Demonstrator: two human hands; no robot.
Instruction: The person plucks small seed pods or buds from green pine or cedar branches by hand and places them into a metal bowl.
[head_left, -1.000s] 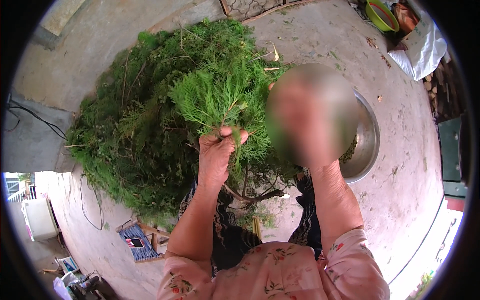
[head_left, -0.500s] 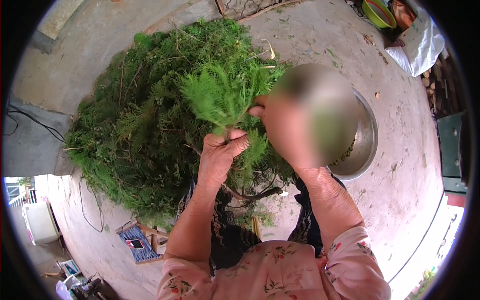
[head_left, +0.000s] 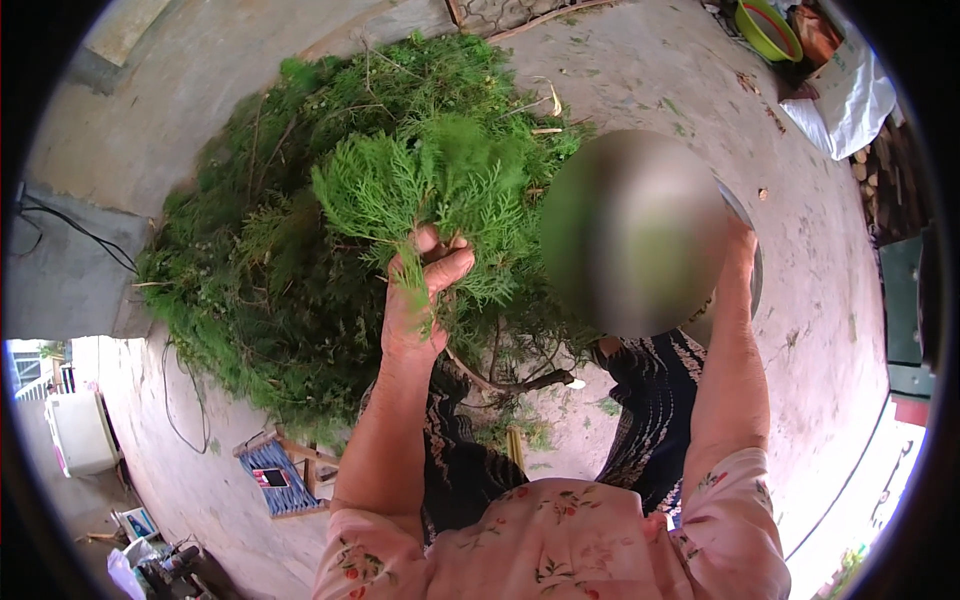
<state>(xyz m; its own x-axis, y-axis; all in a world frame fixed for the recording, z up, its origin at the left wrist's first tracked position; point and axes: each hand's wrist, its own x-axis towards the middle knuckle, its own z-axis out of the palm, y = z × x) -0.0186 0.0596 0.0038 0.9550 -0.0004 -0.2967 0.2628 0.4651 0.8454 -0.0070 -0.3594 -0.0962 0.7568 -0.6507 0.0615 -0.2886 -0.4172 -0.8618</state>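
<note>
My left hand [head_left: 428, 275] is closed around the stems of a leafy green cypress sprig [head_left: 385, 185], held up in front of a large heap of cut evergreen branches [head_left: 260, 260]. The sprig's flat, feathery fronds spread above and beside my fingers. My right hand [head_left: 738, 243] reaches over a round metal basin [head_left: 740, 205] on my right. A blurred round patch covers its fingers and most of the basin, so whatever they hold or touch is hidden.
Near my knees lies a thick cut branch [head_left: 535, 383]. A small stool with a blue woven seat [head_left: 272, 480] stands at the lower left, with a dark cable [head_left: 170, 400] on the concrete floor nearby. A green tub [head_left: 768, 30] and a white sack [head_left: 850, 90] are at the far right.
My right hand has moved away from the sprig, rightward and over to the basin. My left hand keeps its hold, and the sprig has shifted slightly left, its fronds spread wider.
</note>
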